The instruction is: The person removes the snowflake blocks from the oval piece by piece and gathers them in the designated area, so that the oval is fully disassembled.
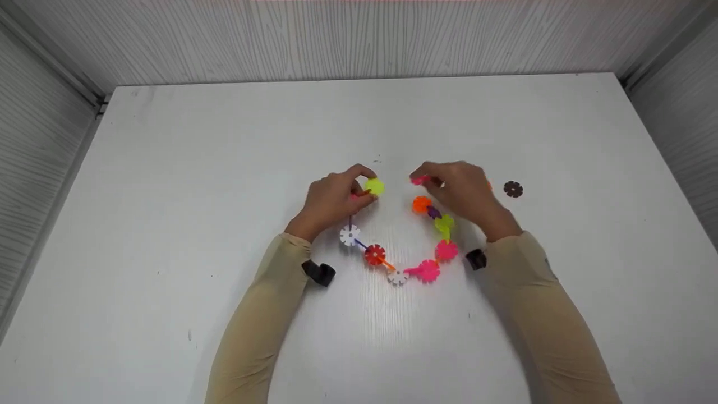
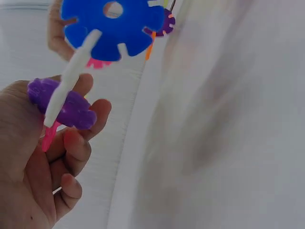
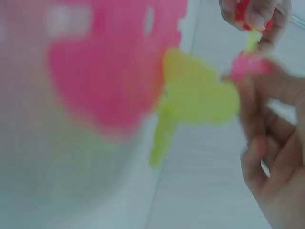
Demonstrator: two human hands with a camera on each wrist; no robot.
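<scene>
A chain of colourful slotted plastic discs curves in a U on the white table, with a red disc (image 1: 374,254) and a pink disc (image 1: 429,270) in its bend. My left hand (image 1: 336,196) holds the chain's left end; a yellow disc (image 1: 374,186) shows between its fingertips, and a red disc (image 3: 246,13) sits under its thumb in the right wrist view. Purple (image 2: 62,102) and blue (image 2: 112,28) discs stand close by in the left wrist view. My right hand (image 1: 463,188) pinches a loose-looking pink disc (image 1: 418,180), level with the yellow one, above the chain's orange end disc (image 1: 422,205).
A brown disc (image 1: 512,189) lies right of the right hand, with an orange piece (image 1: 489,185) partly hidden behind that hand. Black wrist mounts (image 1: 318,273) sit at both sleeves. Pale panels (image 1: 359,39) border the white table (image 1: 168,224).
</scene>
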